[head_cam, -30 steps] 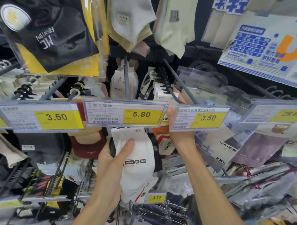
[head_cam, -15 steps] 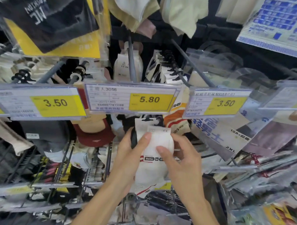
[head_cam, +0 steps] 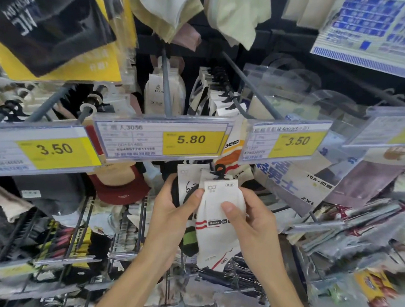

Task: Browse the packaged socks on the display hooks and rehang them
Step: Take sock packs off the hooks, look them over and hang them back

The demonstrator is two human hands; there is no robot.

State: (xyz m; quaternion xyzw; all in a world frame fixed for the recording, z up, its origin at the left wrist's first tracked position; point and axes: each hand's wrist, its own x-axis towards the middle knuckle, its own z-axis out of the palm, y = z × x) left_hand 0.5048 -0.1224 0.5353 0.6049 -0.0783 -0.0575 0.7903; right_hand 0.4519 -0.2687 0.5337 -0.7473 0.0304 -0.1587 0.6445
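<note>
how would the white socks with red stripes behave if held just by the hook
Probably floppy: the white knit socks with red stripes hang limp below the left hand and right hand. Likely light; a thumb-and-finger grip carries them. The small black plastic hook on top seems the only stiff part.

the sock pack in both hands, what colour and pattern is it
White sock pack with two red stripes across the middle and a black label band; head view shows it.

White ankle-sock pair [head_cam: 216,237] with two red stripes, paper label band and black plastic hanger clip on top: upright, pinched at the band by thumbs of left hand [head_cam: 171,212] and right hand [head_cam: 254,223]. Just behind on the left, touching: black sock pack with green stripe [head_cam: 189,242]. Above, apart from the clip: grey metal display hook [head_cam: 166,89].
</note>
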